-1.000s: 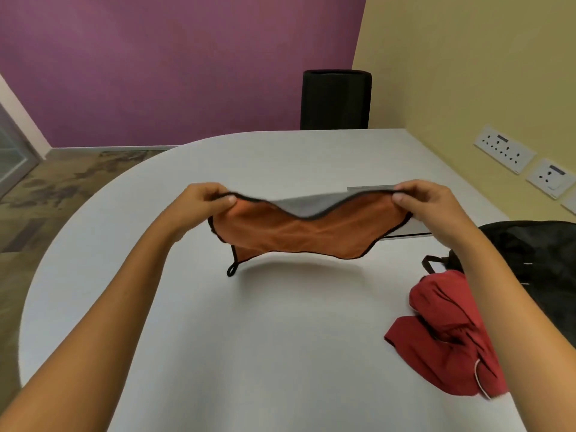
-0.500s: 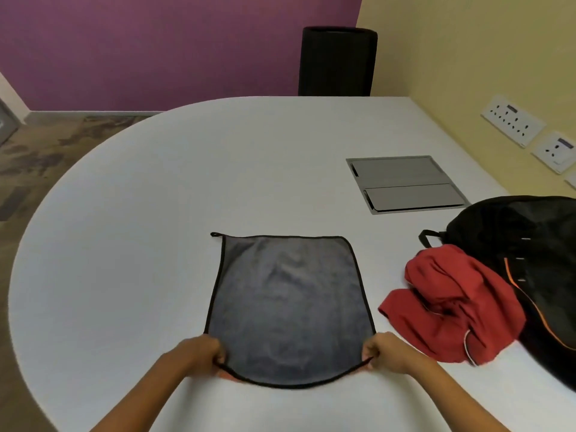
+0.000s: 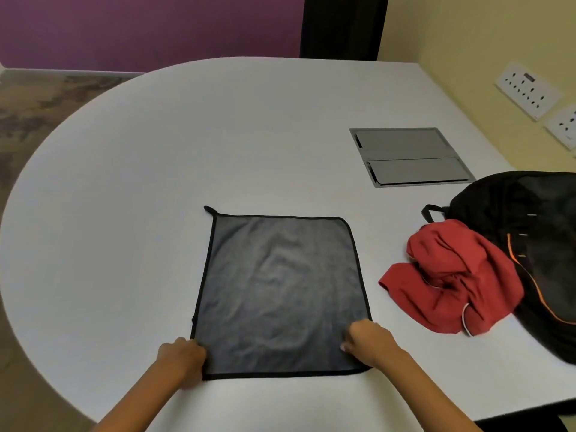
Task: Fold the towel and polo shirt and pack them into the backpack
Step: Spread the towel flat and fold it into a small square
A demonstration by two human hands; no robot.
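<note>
A grey towel (image 3: pixel 280 291) with black edging lies flat on the white table (image 3: pixel 156 182), grey side up, a small loop at its far left corner. My left hand (image 3: pixel 182 358) grips its near left corner. My right hand (image 3: pixel 369 341) pinches the near right edge with curled fingers. A crumpled red polo shirt (image 3: pixel 455 275) lies to the right of the towel. It rests against a black backpack (image 3: pixel 539 244) with orange trim at the table's right edge.
A grey cable hatch (image 3: pixel 408 155) is set into the table beyond the backpack. A black bin (image 3: pixel 343 26) stands behind the table's far edge. Wall sockets (image 3: pixel 526 88) sit on the yellow wall at right. The table's rounded edge curves along the left.
The towel, held up in the air orange side toward me a second ago, now lies spread flat grey side up. Both hands came down and toward me, staying on its near corners.
</note>
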